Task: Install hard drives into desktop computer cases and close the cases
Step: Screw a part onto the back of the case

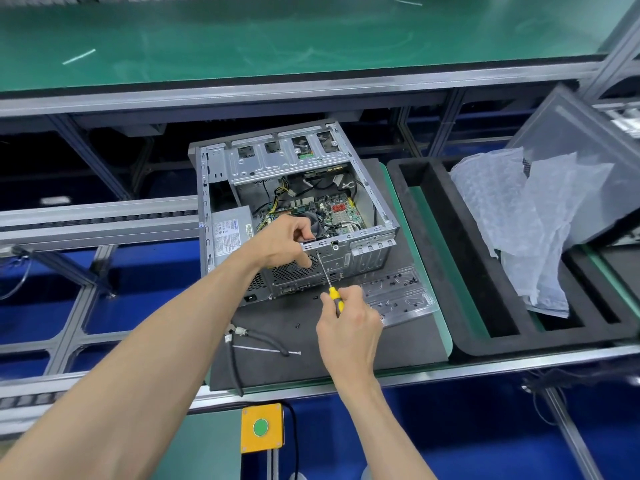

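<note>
Curled round the yellow-and-black handle of a slim screwdriver (330,285), the right hand (349,323) holds the tool slanting up and left, its metal tip touching the upper rear edge of the open grey metal desktop computer case (294,209). What the tip meets is too small to make out. Gripping that same rear edge just left of the tip, the left hand (285,242) has its fingers hooked over the rim into the case and its thumb pressed on the perforated back panel; the fingertips are hidden inside. The case lies on its side on a dark grey foam mat (277,358), with the green motherboard and wiring showing. No hard drive can be picked out in the silver drive cage. Just right of the case lies a clear plastic tray (401,299) scattered with small dark screws. A black foam slotted tray (485,306) further right holds crumpled bubble wrap (519,216), which covers part of its slots. A black cable (235,362) trails off the mat's front edge.
</note>
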Available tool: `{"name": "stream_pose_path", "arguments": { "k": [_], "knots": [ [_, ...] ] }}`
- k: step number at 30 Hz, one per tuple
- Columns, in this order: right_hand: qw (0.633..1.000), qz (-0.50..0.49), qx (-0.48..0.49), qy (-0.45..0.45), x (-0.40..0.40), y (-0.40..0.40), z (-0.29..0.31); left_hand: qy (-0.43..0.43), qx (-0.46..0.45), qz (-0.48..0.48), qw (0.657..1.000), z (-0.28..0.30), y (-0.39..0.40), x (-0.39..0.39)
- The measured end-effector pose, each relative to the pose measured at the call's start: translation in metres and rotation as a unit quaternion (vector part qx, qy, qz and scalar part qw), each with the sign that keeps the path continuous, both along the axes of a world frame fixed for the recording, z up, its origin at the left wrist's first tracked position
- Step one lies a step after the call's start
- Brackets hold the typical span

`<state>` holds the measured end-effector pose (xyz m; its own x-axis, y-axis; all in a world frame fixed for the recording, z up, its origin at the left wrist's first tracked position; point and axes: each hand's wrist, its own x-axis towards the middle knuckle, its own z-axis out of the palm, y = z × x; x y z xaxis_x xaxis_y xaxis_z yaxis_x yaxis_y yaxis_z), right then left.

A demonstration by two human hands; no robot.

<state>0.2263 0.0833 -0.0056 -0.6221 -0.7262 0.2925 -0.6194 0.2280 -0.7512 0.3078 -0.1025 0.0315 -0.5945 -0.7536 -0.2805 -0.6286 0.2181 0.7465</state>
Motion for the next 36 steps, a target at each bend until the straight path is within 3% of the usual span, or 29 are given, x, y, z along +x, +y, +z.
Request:
{"name": "stream_pose_path", "arguments": {
  "k": [2,3,4,5,6,7,8,9,10,12,13,15,16,17,18,19,20,21,22,24,26,28,29,30,31,33,34,35,36],
  "knots": [
    [0.970,-0.024,0.021,-0.241,-0.005,-0.004,-0.001,0.002,0.005,0.000,1.000,0.000,-0.001,0.000],
    [0.902,-0.032,0.012,-0.429,-0.010,-0.007,-0.001,0.002,0.006,-0.001,1.000,-0.001,-0.001,0.000],
    [0.793,-0.038,-0.009,-0.607,-0.013,-0.008,0.003,0.001,0.006,-0.001,1.000,-0.001,-0.001,0.000],
    [0.714,-0.041,-0.021,-0.698,-0.014,-0.006,0.004,0.000,0.006,-0.001,1.000,-0.001,-0.001,0.001],
    [0.698,-0.032,-0.016,-0.715,-0.016,-0.006,0.005,0.001,0.007,0.000,1.000,-0.001,-0.001,0.000],
    [0.751,-0.020,0.008,-0.660,-0.017,-0.006,0.007,0.000,0.008,0.000,1.000,0.000,-0.001,0.000],
    [0.848,-0.004,0.042,-0.529,-0.017,-0.006,0.007,-0.001,0.007,-0.001,1.000,0.000,-0.001,-0.001],
    [0.941,0.020,0.079,-0.328,-0.016,-0.004,0.005,-0.003,0.006,-0.001,1.000,0.000,0.000,0.000],
    [0.988,0.040,0.094,-0.116,-0.014,-0.002,0.003,-0.004,0.004,-0.001,1.000,0.000,0.000,-0.001],
    [0.983,0.060,0.077,0.158,-0.012,-0.001,-0.001,-0.006,0.005,0.001,1.000,0.001,0.000,-0.001],
    [0.977,0.064,0.068,0.190,-0.010,-0.001,-0.003,-0.006,0.005,0.002,1.000,0.001,0.000,-0.001],
    [0.994,0.060,0.071,0.055,-0.012,-0.004,0.001,-0.005,0.004,0.004,1.000,0.002,0.001,-0.001],
    [0.988,0.036,0.069,-0.135,-0.017,-0.007,0.004,-0.005,0.004,0.004,1.000,0.002,0.001,-0.002],
    [0.932,0.009,0.055,-0.358,-0.021,-0.010,0.006,-0.006,0.003,0.005,1.000,0.002,0.001,-0.002],
    [0.829,-0.010,0.038,-0.558,-0.024,-0.011,0.010,-0.006,0.002,0.004,1.000,0.003,0.001,-0.002],
    [0.741,-0.021,0.022,-0.671,-0.027,-0.010,0.013,-0.007,0.002,0.003,1.000,0.003,0.001,-0.002],
    [0.710,-0.023,0.023,-0.703,-0.028,-0.009,0.013,-0.006,0.003,0.004,1.000,0.003,0.002,-0.002],
    [0.729,-0.017,0.032,-0.683,-0.028,-0.010,0.013,-0.007,0.005,0.005,1.000,0.004,0.002,-0.002],
    [0.795,-0.006,0.052,-0.605,-0.026,-0.009,0.013,-0.007,0.005,0.007,1.000,0.004,0.002,-0.002],
    [0.964,0.019,0.079,-0.253,-0.022,-0.004,0.007,-0.007,0.006,0.010,1.000,0.003,0.002,-0.003],
    [0.993,0.038,0.047,0.105,-0.016,0.002,0.001,-0.009,0.007,0.010,1.000,0.003,0.001,-0.003],
    [0.976,0.044,0.032,0.213,-0.013,0.002,0.000,-0.007,0.008,0.010,1.000,0.002,0.001,-0.003],
    [0.987,0.043,0.042,0.151,-0.012,0.001,0.003,-0.006,0.007,0.010,1.000,0.002,0.001,-0.003],
    [0.998,0.028,0.060,-0.001,-0.013,-0.003,0.005,-0.006,0.007,0.009,1.000,0.002,0.001,-0.003],
    [0.973,-0.003,0.064,-0.222,-0.016,-0.007,0.010,-0.008,0.005,0.008,1.000,0.002,0.001,-0.003],
    [0.806,-0.050,0.030,-0.589,-0.020,-0.009,0.017,-0.012,0.004,0.011,1.000,0.003,0.001,-0.002],
    [0.769,-0.051,0.022,-0.637,-0.022,-0.009,0.018,-0.012,0.005,0.010,1.000,0.003,0.001,-0.002],
    [0.800,-0.040,0.030,-0.598,-0.022,-0.009,0.018,-0.012,0.008,0.010,1.000,0.004,0.002,-0.003],
    [0.877,-0.017,0.050,-0.477,-0.022,-0.007,0.016,-0.011,0.009,0.012,1.000,0.004,0.002,-0.003]
  ]
}}
